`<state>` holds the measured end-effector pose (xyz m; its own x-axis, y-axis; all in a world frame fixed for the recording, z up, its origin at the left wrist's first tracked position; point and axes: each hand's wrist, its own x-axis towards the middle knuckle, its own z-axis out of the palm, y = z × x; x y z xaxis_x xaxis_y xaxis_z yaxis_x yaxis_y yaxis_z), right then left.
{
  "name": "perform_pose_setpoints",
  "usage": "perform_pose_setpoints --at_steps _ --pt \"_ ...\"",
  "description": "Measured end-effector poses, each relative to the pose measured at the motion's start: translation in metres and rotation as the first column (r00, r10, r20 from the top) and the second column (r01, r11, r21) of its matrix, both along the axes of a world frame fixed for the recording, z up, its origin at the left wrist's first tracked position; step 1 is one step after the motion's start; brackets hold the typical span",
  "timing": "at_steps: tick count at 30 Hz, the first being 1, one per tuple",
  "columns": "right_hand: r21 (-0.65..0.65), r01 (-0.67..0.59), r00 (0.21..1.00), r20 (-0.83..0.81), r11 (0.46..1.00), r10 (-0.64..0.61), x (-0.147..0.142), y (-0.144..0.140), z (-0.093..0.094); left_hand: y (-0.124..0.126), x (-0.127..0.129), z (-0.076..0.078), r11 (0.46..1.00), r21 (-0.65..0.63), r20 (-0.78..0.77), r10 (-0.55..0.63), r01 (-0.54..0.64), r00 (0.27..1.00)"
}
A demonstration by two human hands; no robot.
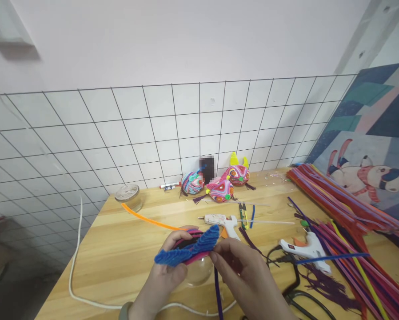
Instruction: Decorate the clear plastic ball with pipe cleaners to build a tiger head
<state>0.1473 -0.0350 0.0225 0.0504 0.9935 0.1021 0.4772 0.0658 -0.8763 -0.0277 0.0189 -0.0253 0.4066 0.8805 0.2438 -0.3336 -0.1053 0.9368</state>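
My left hand is wrapped round a clear ball whose upper part is covered in pink and dark pipe cleaners. Two blue fuzzy pointed pieces stick out from it, one to each side. An orange pipe cleaner reaches out past my left fingers toward the upper left. At the ball's right edge, my right hand is closed in a pinch on a dark purple pipe cleaner, which hangs down toward the table. The fingers hide where the purple strand meets the ball.
Finished-looking pipe-cleaner balls stand by the grid wall. Beyond my hands lie a white glue gun and snips. A second glue gun and pipe-cleaner bundles lie right. A white cable crosses the left; a glass jar stands behind.
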Motion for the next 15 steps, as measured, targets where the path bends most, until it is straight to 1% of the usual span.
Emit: perform_pose_setpoints --at_steps 3,8,15 --pt "0.011 0.002 1.000 0.002 1.000 -0.002 0.0004 -0.0010 -0.0004 -0.0015 0.0014 0.0026 1.000 -0.008 0.019 0.004 -0.004 1.000" --pt "0.021 0.001 1.000 -0.026 1.000 0.000 0.0008 -0.0019 -0.0005 -0.0021 0.0009 0.0041 1.000 0.016 -0.002 0.023 -0.023 1.000" --pt "0.009 -0.005 0.999 -0.034 1.000 0.005 0.0008 0.0006 -0.0022 -0.0008 0.0007 0.0046 0.999 0.042 -0.015 -0.019 0.020 1.000"
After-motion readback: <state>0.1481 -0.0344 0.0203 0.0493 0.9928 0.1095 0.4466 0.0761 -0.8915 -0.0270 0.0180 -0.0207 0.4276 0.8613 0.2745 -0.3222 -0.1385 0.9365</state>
